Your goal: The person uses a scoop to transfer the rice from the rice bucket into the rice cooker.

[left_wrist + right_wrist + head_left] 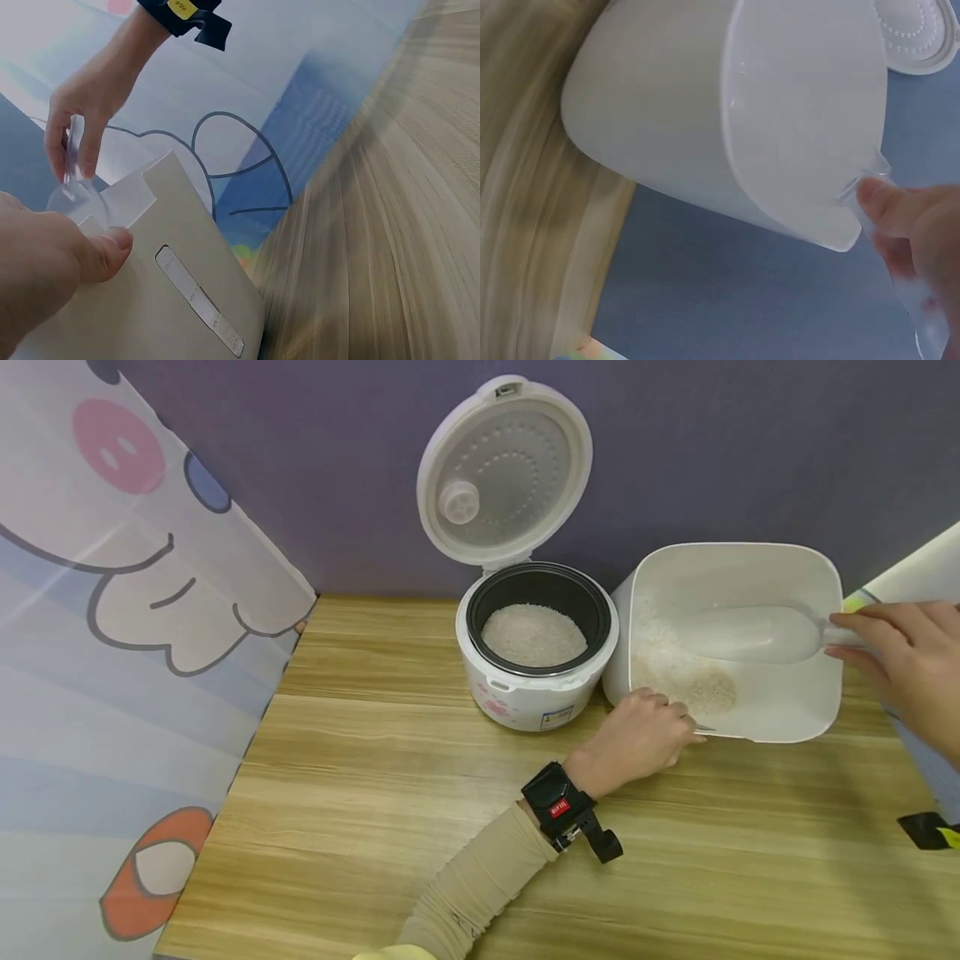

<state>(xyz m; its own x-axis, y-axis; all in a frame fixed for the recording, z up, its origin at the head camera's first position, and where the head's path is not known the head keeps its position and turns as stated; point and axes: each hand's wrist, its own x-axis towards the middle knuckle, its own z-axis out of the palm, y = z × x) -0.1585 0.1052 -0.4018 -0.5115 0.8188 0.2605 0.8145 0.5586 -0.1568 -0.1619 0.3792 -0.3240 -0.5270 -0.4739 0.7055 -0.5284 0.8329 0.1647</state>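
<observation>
A tall white bin [795, 706] stands at the right, with a little rice [708, 692] on its floor. My left hand [641, 737] grips the bin's front rim near the left corner; in the left wrist view the thumb [112, 247] presses the outer wall while the other fingers are hidden. A clear plastic scoop [750, 635] reaches down into the bin. Its handle is held between the thumb and fingers of my right hand [915, 652], at the bin's right rim. Beside the bin, a white rice cooker [517, 702] holds white rice [534, 637] in its black inner pot.
The cooker's lid [506, 477] stands raised against the dark wall panel [315, 468]. A cartoon-printed sheet [97, 718] borders the wooden table [360, 777] at left. A black strap-like piece [924, 831] shows at the right edge.
</observation>
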